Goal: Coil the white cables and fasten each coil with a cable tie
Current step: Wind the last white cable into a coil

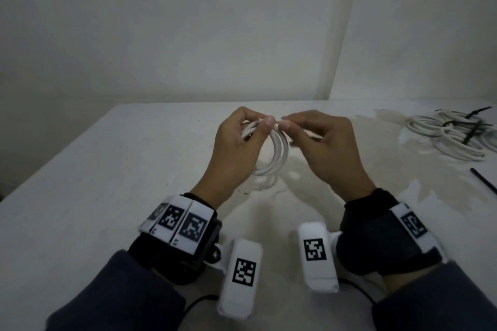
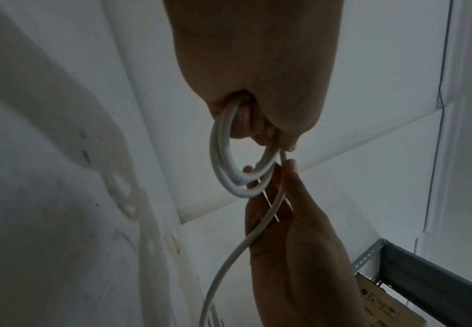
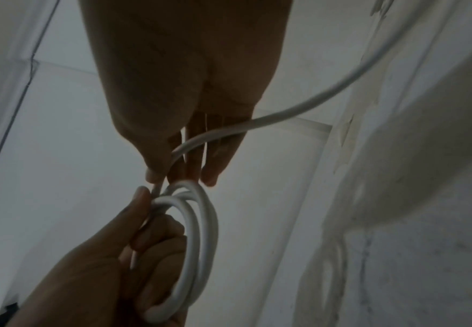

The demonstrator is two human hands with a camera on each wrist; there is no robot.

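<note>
My left hand (image 1: 239, 140) holds a small coil of white cable (image 1: 279, 153) above the table, fingers curled through its loops and thumb pressed on top. The coil (image 2: 226, 168) shows two or three turns in the left wrist view. My right hand (image 1: 317, 140) pinches the loose run of the same cable right beside the coil's top, thumb against forefinger. That free length (image 3: 299, 110) passes across the right palm and trails off to the right. In the right wrist view the coil (image 3: 204, 232) hangs from the left hand (image 3: 103, 265).
The white table (image 1: 94, 183) meets the wall at the back. A pile of coiled white cables (image 1: 451, 137) bound with black ties lies at the far right. One loose black cable tie (image 1: 484, 180) lies near the right edge. A metal shelf frame (image 2: 424, 276) shows low in the left wrist view.
</note>
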